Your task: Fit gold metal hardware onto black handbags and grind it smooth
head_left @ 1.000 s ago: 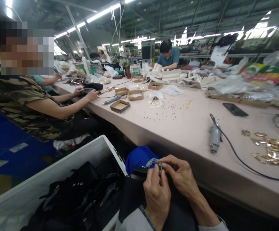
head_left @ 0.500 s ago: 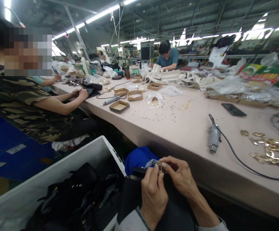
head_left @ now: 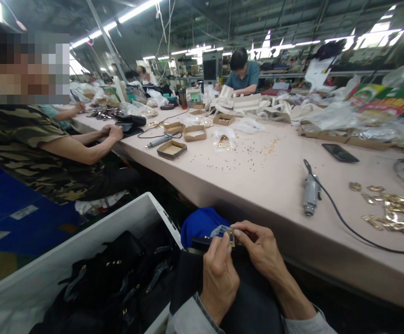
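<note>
A small gold metal plate [head_left: 231,237] with holes is pinched between both hands above my lap. My left hand [head_left: 220,280] is closed at its left edge, fingertips together. My right hand [head_left: 261,248] grips its right side between thumb and forefinger. A bit of clear plastic film [head_left: 220,230] shows just beyond the left fingertips; what it wraps is hidden. Beneath the hands lies a black leather-like bag [head_left: 189,273], partly covered by my forearms. Blue cloth [head_left: 202,225] bulges behind it, by the table edge.
A white bin [head_left: 83,241] of black bags stands at my left. On the table [head_left: 274,195] lie a grey power screwdriver [head_left: 311,195] with its cord, gold hardware [head_left: 393,211], a phone [head_left: 340,153], small cardboard boxes [head_left: 171,149] and scattered screws. A co-worker in camouflage [head_left: 31,144] sits at left.
The gold plate has turned so more of its flat face shows. Both hands keep their pinch and have shifted only slightly. The whole view has moved a little.
</note>
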The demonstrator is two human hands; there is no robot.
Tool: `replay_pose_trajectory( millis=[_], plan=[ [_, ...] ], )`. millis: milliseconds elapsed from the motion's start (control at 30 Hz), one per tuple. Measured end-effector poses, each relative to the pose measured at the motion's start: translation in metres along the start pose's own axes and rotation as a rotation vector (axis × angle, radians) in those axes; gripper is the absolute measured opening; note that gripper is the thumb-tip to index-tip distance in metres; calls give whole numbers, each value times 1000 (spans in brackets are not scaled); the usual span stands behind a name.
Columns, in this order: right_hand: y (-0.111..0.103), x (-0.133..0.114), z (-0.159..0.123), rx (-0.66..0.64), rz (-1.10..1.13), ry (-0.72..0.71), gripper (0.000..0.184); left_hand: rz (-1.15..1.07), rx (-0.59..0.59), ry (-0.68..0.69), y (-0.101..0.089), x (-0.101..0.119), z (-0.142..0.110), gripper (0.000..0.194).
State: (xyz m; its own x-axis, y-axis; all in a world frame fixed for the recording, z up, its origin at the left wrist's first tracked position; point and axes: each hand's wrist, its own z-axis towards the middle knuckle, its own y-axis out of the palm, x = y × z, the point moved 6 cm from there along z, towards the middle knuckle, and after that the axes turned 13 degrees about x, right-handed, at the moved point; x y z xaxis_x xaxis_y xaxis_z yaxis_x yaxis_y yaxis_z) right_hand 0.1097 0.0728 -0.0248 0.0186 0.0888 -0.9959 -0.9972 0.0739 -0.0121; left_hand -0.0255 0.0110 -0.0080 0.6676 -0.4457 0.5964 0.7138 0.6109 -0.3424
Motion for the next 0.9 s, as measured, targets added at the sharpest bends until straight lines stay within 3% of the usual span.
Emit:
replay_pose_trajectory(
  millis=[367,633,900],
  plan=[
    [0,-3,0,-4,0,-41,20,-54,2,-99,-1,-3,-2,33],
    [0,-12,-3,9,-54,-79,17,-136,-65,-235,0,-6,1,30],
    [0,-14,-2,30,-55,-85,16,-126,-58,-264,-5,-2,11,31]
  ],
)
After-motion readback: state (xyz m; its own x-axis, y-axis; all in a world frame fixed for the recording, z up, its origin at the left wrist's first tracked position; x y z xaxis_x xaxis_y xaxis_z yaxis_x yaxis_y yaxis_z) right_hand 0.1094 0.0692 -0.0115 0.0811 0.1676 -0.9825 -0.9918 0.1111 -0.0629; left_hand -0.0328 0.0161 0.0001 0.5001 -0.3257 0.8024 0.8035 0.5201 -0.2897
